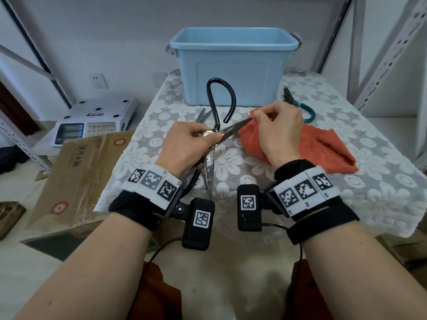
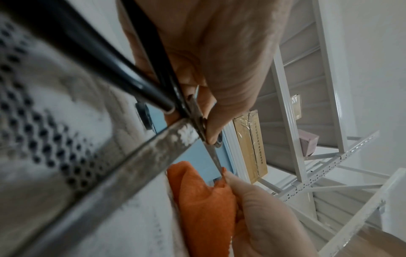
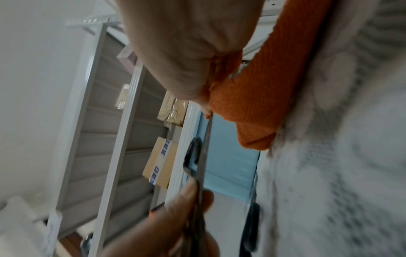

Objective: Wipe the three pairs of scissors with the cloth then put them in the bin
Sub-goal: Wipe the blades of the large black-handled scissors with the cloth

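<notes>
Head view: the blue bin (image 1: pixel 233 65) stands at the far end of the lace-covered table (image 1: pixel 346 158). In front of the bin, the left hand (image 1: pixel 187 144) grips the large black-handled scissors (image 1: pixel 213 125) at the pivot, thumb and fingers curled round it. The scissors are spread wide: 1 blade points toward the cloth, the other toward the person, and the black loop handles rise in front of the bin wall. The right hand (image 1: pixel 279 132) pinches a fold of the orange cloth (image 1: pixel 328 148) round the tip of the raised blade, fingers curled. The rest of the cloth lies on the table, in front of the bin and to its right. 1 small pair of scissors (image 1: pixel 203 114) lies just in front of the bin, behind the left hand. 1 green-handled pair (image 1: pixel 300 105) lies at the bin's front right corner, behind the right hand.

Left wrist view: the left thumb presses the pivot; the blade tip meets the cloth (image 2: pixel 204 200) held in the right hand (image 2: pixel 263 217).

Right wrist view: the cloth (image 3: pixel 263 97) is bunched under the right hand (image 3: pixel 180 52), with the bin (image 3: pixel 230 156) beyond.
</notes>
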